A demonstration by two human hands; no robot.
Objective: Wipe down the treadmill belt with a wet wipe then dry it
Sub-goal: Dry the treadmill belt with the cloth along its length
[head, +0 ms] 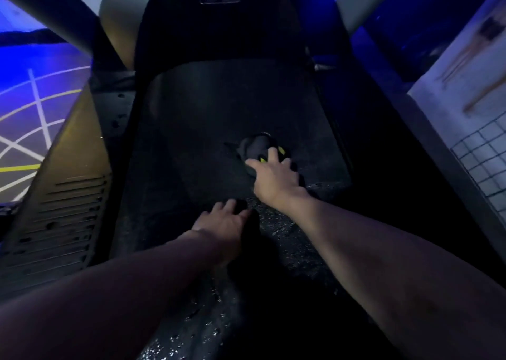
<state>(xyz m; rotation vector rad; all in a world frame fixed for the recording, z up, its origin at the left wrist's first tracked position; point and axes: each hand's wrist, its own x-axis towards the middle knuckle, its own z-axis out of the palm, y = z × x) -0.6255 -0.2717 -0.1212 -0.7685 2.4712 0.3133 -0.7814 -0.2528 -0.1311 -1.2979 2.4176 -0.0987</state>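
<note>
Pressing a dark crumpled cloth with yellow-green patches onto the black textured treadmill belt, right of centre, with the right hand, fingers spread over it. Resting the left hand flat on the belt nearer by, fingers seemingly straight in the gloom.

Cloth partly hidden under the right hand; left hand fingertips lost in shadow

Left hand: bare
Left forearm: uncovered down to the view's lower edge
Right hand: bare
Right forearm: uncovered down to the view's lower edge
</note>
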